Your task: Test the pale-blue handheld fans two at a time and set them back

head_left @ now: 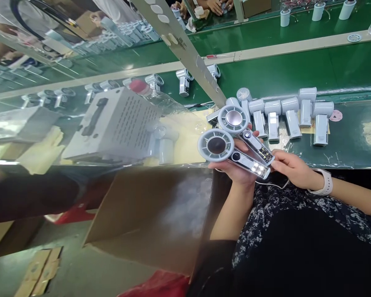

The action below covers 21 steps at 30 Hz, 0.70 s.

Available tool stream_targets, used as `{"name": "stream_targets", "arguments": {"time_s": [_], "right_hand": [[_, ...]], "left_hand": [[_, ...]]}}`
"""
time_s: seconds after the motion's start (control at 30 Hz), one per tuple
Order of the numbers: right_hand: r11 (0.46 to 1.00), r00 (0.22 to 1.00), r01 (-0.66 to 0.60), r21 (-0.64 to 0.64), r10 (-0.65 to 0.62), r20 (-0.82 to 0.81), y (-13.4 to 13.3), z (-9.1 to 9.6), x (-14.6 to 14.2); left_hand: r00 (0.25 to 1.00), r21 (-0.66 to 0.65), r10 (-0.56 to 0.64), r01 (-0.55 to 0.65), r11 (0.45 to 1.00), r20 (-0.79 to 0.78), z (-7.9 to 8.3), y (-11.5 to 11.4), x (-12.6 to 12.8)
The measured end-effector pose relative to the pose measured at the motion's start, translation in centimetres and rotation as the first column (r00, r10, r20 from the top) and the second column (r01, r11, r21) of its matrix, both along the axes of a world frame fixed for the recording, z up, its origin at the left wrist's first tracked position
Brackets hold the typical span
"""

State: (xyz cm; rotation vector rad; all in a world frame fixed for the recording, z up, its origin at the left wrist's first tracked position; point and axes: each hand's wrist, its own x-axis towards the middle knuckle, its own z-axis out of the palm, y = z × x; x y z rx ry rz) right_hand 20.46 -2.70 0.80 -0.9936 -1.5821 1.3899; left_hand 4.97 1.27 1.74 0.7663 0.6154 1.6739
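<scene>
Together, the left grip [233,171] and right grip [292,165] hold two handheld fans [216,145] just above the green worktop [352,144]. The left grip is clenched, cradling both handles from beneath, while the right grip's fingertips [276,164] press against the handle ends. Small lights glow on the nearer handle. One fan has a dark hub, the other a pale pink one. Just beside them, a row of pale fans [290,117] lies on the worktop. Further left sit a printed carton [114,123] and a cardboard box [148,210].

Fan row [273,126] ahead (metal rail [185,55] beyond)
</scene>
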Motion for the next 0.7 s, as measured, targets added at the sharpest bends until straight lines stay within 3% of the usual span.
{"name": "stream_targets", "arguments": {"time_s": [0.07, 0.2, 0.23, 0.27, 0.33, 0.4, 0.47, 0.57, 0.7], "right_hand": [[0.992, 0.999, 0.036, 0.12, -0.036, -0.01, 0.6, 0.2, 0.9], [0.898, 0.928, 0.314, 0.308, -0.358, 0.098, 2.0, 0.6, 2.7], [0.899, 0.921, 0.319, 0.3, -0.369, 0.125, 2.4, 0.7, 2.9], [0.927, 0.943, 0.267, 0.264, -0.307, 0.127, 2.7, 0.8, 3.1], [0.99, 0.998, 0.037, 0.133, -0.043, 0.042, 3.2, 0.9, 3.3], [0.991, 0.987, -0.125, 0.038, 0.128, -0.094, 3.3, 1.0, 3.6], [0.994, 0.98, -0.11, -0.01, 0.107, -0.168, 3.2, 1.0, 3.8], [0.999, 0.985, -0.001, -0.044, -0.007, -0.175, 2.9, 0.7, 3.9], [0.991, 0.96, 0.009, -0.131, -0.045, -0.276, 2.6, 0.1, 3.7]], "left_hand": [[1.0, -0.002, 0.002, -0.002, 1.0, -0.007, 0.1, 0.1, -0.4], [0.998, 0.017, -0.055, 0.055, 0.998, -0.031, -0.1, -0.6, -1.3], [0.993, 0.019, -0.09, 0.092, 0.996, -0.073, -0.3, -0.9, -1.5], [0.981, 0.018, -0.135, 0.139, 0.99, -0.138, -0.6, -1.1, -1.7], [0.927, 0.007, -0.218, 0.231, 0.973, -0.306, -1.3, -1.5, -2.3], [0.869, -0.023, -0.255, 0.271, 0.962, -0.425, -2.2, -1.5, -3.0], [0.886, -0.045, -0.214, 0.215, 0.976, -0.412, -2.9, -1.0, -3.7], [0.956, -0.124, -0.163, 0.135, 0.983, -0.246, -3.4, -0.2, -4.4], [0.962, -0.138, -0.237, 0.218, 0.966, -0.135, -3.1, -0.5, -4.2]]}}
